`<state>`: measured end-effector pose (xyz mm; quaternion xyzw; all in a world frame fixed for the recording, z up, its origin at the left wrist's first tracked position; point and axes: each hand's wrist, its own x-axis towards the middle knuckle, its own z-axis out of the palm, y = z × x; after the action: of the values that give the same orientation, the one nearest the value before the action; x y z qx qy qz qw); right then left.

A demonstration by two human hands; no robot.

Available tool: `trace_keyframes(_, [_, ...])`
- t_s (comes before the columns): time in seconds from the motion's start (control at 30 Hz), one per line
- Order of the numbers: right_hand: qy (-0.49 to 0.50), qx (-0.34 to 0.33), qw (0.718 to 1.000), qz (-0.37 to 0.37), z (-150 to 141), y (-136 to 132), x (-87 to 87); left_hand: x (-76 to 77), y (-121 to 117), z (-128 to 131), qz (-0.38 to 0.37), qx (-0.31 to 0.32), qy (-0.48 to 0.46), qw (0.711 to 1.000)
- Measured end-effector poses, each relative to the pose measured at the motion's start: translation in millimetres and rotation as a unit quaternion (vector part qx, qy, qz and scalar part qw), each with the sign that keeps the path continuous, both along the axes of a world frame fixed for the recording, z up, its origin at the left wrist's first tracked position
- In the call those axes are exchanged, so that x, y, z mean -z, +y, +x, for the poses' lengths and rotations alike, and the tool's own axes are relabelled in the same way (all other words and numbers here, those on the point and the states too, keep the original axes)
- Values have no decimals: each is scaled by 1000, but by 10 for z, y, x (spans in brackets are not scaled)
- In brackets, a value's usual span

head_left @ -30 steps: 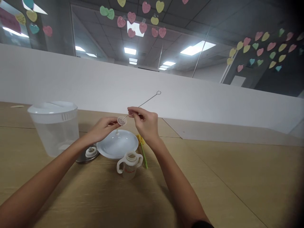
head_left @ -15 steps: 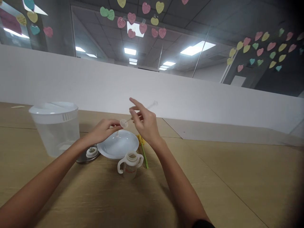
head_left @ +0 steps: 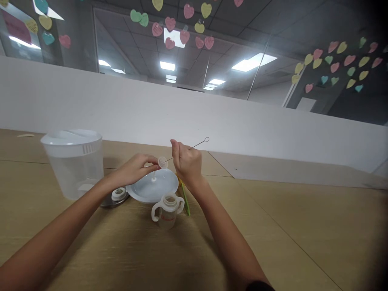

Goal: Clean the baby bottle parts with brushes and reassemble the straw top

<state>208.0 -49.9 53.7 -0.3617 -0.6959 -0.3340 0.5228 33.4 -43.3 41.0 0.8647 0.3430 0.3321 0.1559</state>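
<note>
Room right, clutter left
Desk lies open rightward; tub blocks the left, cup and bowl the middle, wire the gap between hands.

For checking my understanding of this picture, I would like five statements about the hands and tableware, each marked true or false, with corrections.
1. The left hand holds a small translucent round piece. True.
2. The right hand is empty. False: it grips a thin wire with a looped end.
3. The two-handled cup stands nearer the viewer than the white bowl. True.
4. A lid covers the cup. False: its top is open.
5. The translucent bucket stands left of the bowl. True.
</note>
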Motion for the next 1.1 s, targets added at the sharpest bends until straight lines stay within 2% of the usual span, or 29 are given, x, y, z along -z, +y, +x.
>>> trace_keyframes(0.2, [101, -27, 994, 30, 86, -139, -126, 23, 63, -49, -16, -5, 1, 1000])
trace_keyframes(0.4, [151, -32, 982, 107, 182, -284, -271, 81, 109, -78, -24, -3, 11, 1000])
trace_keyframes(0.67, [113, -25, 992, 38, 118, -165, -193, 67, 98, -75, 9, 3, 26, 1000])
trace_keyframes(0.9, [137, -81, 987, -28, 65, -120, -136, 11, 46, -91, 24, -10, 10, 1000])
trace_keyframes(1.1, [118, -102, 986, -56, -32, -154, -100, 0, -15, -48, 34, -7, 11, 999])
